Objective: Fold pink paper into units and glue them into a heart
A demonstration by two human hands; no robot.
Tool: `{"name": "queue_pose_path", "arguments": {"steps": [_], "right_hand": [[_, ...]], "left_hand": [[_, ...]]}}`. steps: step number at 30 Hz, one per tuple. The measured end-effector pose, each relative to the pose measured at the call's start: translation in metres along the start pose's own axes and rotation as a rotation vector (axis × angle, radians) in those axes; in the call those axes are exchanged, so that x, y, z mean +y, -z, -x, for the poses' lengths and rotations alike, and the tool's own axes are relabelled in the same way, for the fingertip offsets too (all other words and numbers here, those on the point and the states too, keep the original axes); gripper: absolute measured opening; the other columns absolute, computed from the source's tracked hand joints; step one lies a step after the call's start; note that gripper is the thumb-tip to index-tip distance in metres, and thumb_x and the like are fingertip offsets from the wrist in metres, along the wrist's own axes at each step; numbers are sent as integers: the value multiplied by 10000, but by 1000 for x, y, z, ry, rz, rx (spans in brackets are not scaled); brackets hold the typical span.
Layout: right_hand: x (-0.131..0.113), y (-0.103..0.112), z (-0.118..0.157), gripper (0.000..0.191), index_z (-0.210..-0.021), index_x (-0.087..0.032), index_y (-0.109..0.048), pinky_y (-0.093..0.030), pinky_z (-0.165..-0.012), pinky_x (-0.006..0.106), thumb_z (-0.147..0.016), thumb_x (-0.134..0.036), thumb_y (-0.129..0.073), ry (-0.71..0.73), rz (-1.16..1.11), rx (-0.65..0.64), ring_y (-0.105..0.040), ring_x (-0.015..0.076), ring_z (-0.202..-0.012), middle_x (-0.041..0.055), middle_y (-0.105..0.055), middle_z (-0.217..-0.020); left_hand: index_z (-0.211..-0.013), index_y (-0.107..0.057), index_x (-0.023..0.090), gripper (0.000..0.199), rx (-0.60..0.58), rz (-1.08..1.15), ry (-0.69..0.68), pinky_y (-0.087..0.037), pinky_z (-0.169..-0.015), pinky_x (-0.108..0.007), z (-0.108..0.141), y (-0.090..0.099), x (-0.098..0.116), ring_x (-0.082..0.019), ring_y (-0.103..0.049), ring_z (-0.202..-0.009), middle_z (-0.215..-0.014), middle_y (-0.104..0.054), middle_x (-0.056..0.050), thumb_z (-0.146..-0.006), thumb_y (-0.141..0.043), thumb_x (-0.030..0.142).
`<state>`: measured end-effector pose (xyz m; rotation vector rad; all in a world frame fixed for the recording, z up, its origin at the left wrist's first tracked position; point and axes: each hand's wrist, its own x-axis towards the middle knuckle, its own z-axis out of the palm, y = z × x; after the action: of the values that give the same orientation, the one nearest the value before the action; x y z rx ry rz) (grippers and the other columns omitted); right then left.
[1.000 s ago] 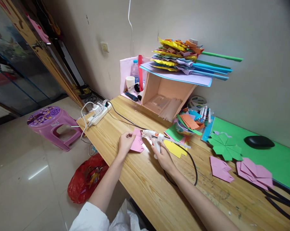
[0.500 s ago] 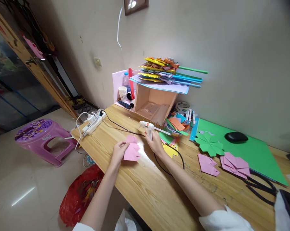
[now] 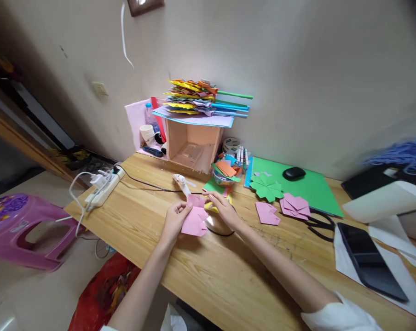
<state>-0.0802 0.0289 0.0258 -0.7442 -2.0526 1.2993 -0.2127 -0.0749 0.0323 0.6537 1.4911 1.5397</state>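
Between the thumb and fingers of my left hand (image 3: 176, 219) is a folded pink paper piece (image 3: 194, 223), held by its left edge above the table. My right hand (image 3: 223, 209) has its fingers stretched toward the upper right edge of that paper; whether they touch it I cannot tell. No tool is in my right hand. Just beyond the paper rests a white glue gun (image 3: 182, 184), partly hidden by the paper, its black cord on the table. To the right lie another pink piece (image 3: 267, 214) and a stack of pink pieces (image 3: 294, 206).
Black scissors (image 3: 321, 223), a phone (image 3: 370, 259) and a green sheet (image 3: 311, 188) with a mouse (image 3: 294, 173) lie rightward. A bowl of paper scraps (image 3: 225, 172) and a cardboard box (image 3: 194, 142) stand behind. At left are a power strip (image 3: 104, 187) and stool (image 3: 31, 234).
The glue gun has left my right hand and now rests on the table. My right hand has come to the pink paper, still in my left hand. The view has turned right.
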Motion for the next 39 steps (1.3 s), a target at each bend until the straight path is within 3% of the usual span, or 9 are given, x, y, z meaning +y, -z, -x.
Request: {"name": "queue_pose_path", "arguments": {"steps": [3,9,12,14,20,25,29,34,39], "right_hand": [[-3,22,30,335,-980,-169,-593,-491,-646,287,-788,-423,-488,-123,-250,-11,-596,154,-739,43,-632,-869],[11,50,62,323,-890,-146,-635,-506,-603,302,-722,-415,-571,-212,-235,437,-604,188,-751,62,-661,-847],[20,62,76,318,-932,-148,-630,-513,-642,320,-732,-387,-570,-211,-177,611,-606,202,-805,79,-657,-918],[23,66,86,307,-967,-154,-633,-506,-693,336,-755,-360,-550,-200,-114,648,-603,206,-843,89,-652,-965],[27,63,109,294,-1069,-241,-620,-465,-688,290,-830,-245,-448,-67,217,525,-578,162,-808,53,-623,-923],[33,61,112,338,-1144,-277,-568,-447,-728,302,-846,-225,-414,-6,403,401,-554,165,-827,51,-577,-916],[35,61,112,360,-1179,-271,-543,-446,-738,293,-851,-219,-402,21,487,343,-550,170,-844,60,-562,-924],[38,62,113,378,-1216,-276,-504,-449,-752,301,-863,-210,-386,40,565,302,-542,169,-855,63,-559,-942],[39,60,114,393,-1240,-222,-484,-456,-759,308,-856,-182,-408,122,696,244,-531,177,-864,81,-565,-937]], "left_hand": [[-724,-617,123,300,-100,-30,1,-381,-507,-188,-12,-25,-4,-106,-536,-546,-642,-624,-10,-610,-687,391],[-791,-642,121,316,-338,-88,49,-402,-545,-191,-19,-80,-2,-123,-569,-620,-702,-650,-35,-629,-677,390],[-856,-648,129,340,-543,-80,165,-441,-617,-208,-13,-94,-6,-144,-601,-705,-797,-670,-57,-604,-710,349],[-877,-643,137,355,-639,-46,260,-454,-636,-215,-9,-97,-12,-140,-608,-711,-824,-670,-56,-580,-732,309],[-849,-641,130,345,-573,-14,293,-442,-560,-192,-7,-96,-24,-105,-583,-594,-715,-653,-27,-553,-746,272],[-859,-646,126,338,-547,-16,287,-451,-582,-211,-11,-90,-25,-127,-592,-637,-785,-659,-59,-583,-720,305],[-874,-655,101,366,-564,-21,294,-453,-600,-231,-14,-87,-30,-147,-594,-663,-803,-658,-87,-597,-711,334],[-819,-651,89,341,-602,17,295,-406,-510,-189,-14,-86,-30,-82,-508,-521,-669,-621,-44,-612,-700,355],[-858,-623,94,386,-537,-14,353,-413,-524,-202,-13,-87,-29,-63,-460,-485,-607,-569,-5,-625,-683,395]]}}
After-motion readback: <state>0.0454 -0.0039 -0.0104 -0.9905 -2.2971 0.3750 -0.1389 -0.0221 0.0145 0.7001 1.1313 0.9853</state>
